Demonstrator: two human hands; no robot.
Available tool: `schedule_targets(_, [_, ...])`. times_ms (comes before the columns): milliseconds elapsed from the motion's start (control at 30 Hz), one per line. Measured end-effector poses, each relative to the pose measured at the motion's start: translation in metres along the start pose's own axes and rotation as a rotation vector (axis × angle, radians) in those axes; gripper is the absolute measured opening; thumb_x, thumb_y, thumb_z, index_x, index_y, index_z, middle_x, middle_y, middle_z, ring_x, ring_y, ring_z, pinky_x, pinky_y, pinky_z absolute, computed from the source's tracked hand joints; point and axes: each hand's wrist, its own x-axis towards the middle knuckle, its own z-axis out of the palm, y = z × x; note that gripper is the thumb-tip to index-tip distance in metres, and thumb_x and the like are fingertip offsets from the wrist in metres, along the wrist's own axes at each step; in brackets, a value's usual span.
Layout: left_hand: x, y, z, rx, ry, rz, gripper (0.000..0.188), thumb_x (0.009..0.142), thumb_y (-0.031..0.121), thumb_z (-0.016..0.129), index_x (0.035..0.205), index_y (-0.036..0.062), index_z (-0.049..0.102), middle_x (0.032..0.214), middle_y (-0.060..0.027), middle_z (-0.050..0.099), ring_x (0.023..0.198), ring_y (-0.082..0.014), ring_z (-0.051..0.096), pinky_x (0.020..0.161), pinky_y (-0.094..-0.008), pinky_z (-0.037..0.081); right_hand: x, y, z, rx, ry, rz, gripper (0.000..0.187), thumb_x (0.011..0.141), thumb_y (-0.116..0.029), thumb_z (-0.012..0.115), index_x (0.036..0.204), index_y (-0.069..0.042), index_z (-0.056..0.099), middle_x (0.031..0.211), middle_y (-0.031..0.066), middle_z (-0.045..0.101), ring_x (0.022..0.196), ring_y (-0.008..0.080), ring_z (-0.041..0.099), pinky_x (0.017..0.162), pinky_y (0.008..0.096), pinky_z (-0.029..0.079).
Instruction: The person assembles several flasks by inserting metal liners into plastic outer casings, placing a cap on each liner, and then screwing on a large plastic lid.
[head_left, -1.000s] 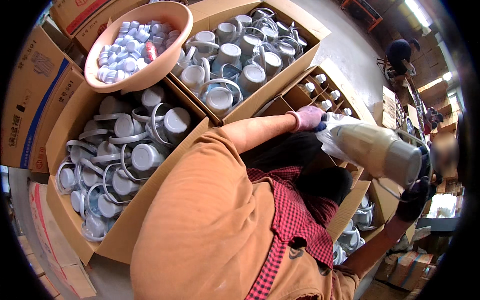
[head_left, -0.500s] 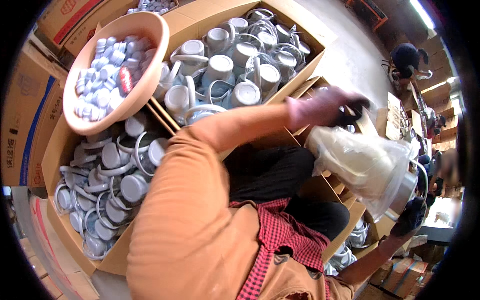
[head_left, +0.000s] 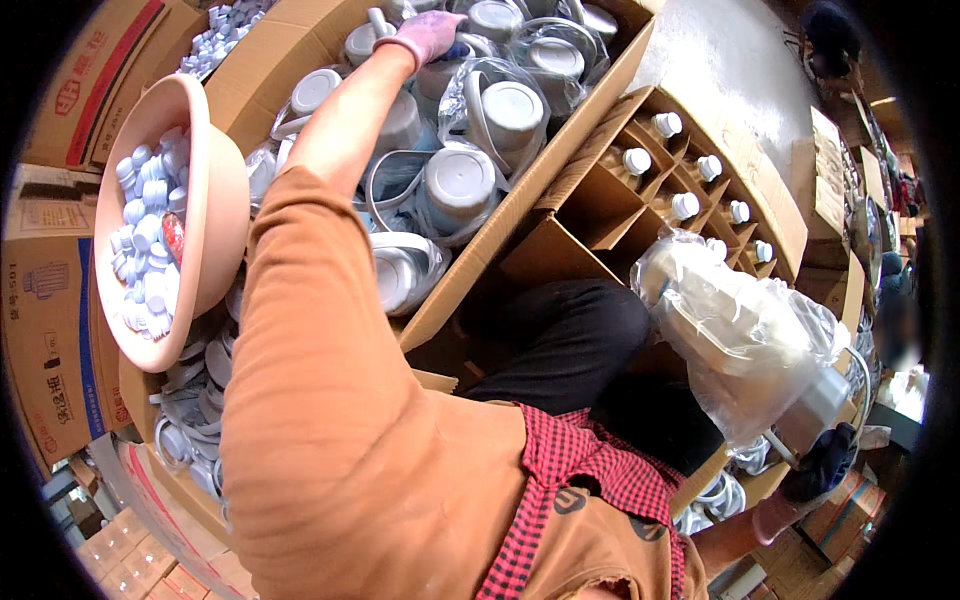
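My left hand (head_left: 425,38), in a pink and dark glove, reaches into the far carton. It rests over a grey-topped bagged jug part; its fingers are mostly hidden. Grey round pieces with looped handles, such as this grey jug part (head_left: 460,180), fill that carton, many in clear plastic. At the right, my right hand (head_left: 822,465), in a dark glove, is closed on the grey end of a bagged pale jug (head_left: 715,310). The jug lies tilted, its looped handle beside the hand.
A peach basin (head_left: 222,215) of small pale caps (head_left: 150,225) sits tilted at the left, above a carton of grey handled pieces (head_left: 185,435). A divided carton (head_left: 600,215) holds several white-capped bottles (head_left: 683,206). Other people are at the far right.
My left hand has moved from beside the bagged jug, left and away into the far carton. My right hand still holds the jug, now slightly lower. The view has shifted.
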Motion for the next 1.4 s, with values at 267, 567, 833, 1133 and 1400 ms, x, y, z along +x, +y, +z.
schedule_targets(267, [-0.072, 0.017, -0.016, -0.079, 0.42, 0.256, 0.035, 0.072, 0.031, 0.072, 0.098, 0.0086, 0.067, 0.098, -0.0145, 0.064, 0.091, -0.0313, 0.06, 0.083, -0.0383, 0.047, 0.008, -0.01, 0.01, -0.539, -0.222, -0.726, 0.032, 0.082, -0.002, 0.058, 0.114, 0.003, 0.059, 0.112, 0.0146, 0.058, 0.104, 0.0268, 0.055, 0.091, 0.0377, 0.042])
schedule_targets(567, [-0.089, 0.048, -0.103, -0.401, 0.449, 0.058, 0.037, 0.07, 0.043, 0.07, 0.099, 0.0187, 0.069, 0.097, -0.0093, 0.067, 0.091, -0.0293, 0.062, 0.082, -0.0365, 0.048, -0.017, -0.053, 0.071, 0.054, -0.19, -0.363, 0.02, 0.09, -0.01, 0.052, 0.104, 0.002, 0.06, 0.081, 0.003, 0.05, 0.07, 0.0109, 0.048, 0.061, 0.022, 0.04])
schedule_targets(833, [-0.202, 0.074, -0.177, -0.658, 0.831, 0.148, 0.022, 0.08, 0.019, 0.067, 0.098, 0.0065, 0.068, 0.086, -0.0036, 0.068, 0.076, -0.0133, 0.063, 0.071, -0.0254, 0.05, -0.026, -0.107, 0.091, 0.146, -0.093, -0.346, 0.022, 0.088, -0.015, 0.057, 0.1, 0.003, 0.063, 0.083, 0.0051, 0.059, 0.072, 0.0122, 0.055, 0.059, 0.0236, 0.044])
schedule_targets(1133, [-0.442, 0.099, -0.12, 0.069, 0.839, -0.224, 0.037, 0.083, -0.002, 0.055, 0.117, 0.0121, 0.06, 0.111, -0.0172, 0.057, 0.1, -0.0311, 0.057, 0.083, -0.0371, 0.047, 0.033, -0.214, 0.169, -0.238, 0.321, -1.182, 0.024, 0.078, 0.001, 0.06, 0.1, -0.005, 0.066, 0.096, 0.0086, 0.065, 0.091, 0.0182, 0.062, 0.081, 0.0299, 0.049])
schedule_targets(1400, [-0.554, 0.1, -0.132, -1.219, 0.98, -0.235, 0.026, 0.076, 0.022, 0.067, 0.067, 0.0065, 0.048, 0.073, -0.0055, 0.049, 0.076, -0.0215, 0.049, 0.073, -0.0338, 0.04, 0.039, -0.214, 0.374, 1.17, -0.287, -0.144, 0.012, 0.081, -0.012, 0.062, 0.089, -0.003, 0.062, 0.077, 0.0081, 0.064, 0.06, 0.0177, 0.059, 0.053, 0.0253, 0.04])
